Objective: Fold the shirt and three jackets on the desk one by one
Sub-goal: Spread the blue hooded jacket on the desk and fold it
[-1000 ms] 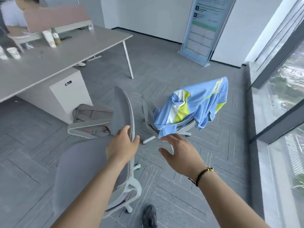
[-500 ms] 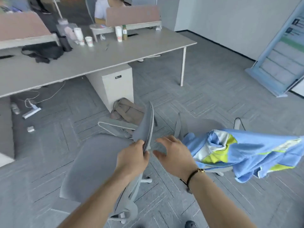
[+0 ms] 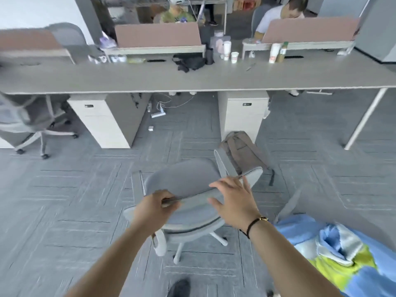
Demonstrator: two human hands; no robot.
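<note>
Folding has not begun: my left hand [image 3: 153,207] grips the chair back [image 3: 205,192], my right hand [image 3: 234,202] lies open-fingered on it. Blue jacket [image 3: 334,251] sits at four o'clock; the worktop [image 3: 150,79] at twelve shows no garments laid out.

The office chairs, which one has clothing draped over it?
The chair at lower right, under the blue and yellow jacket. The one the hands hold and the far-left one are bare.

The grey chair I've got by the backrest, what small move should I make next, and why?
Probably roll the grey chair aside, then turn to the blue and yellow garment. Your left hand grips the backrest's top edge and your right hand rests open on it, the chair stands between you and the desk, and the garment lies on another chair at your right, not yet folded.
</note>
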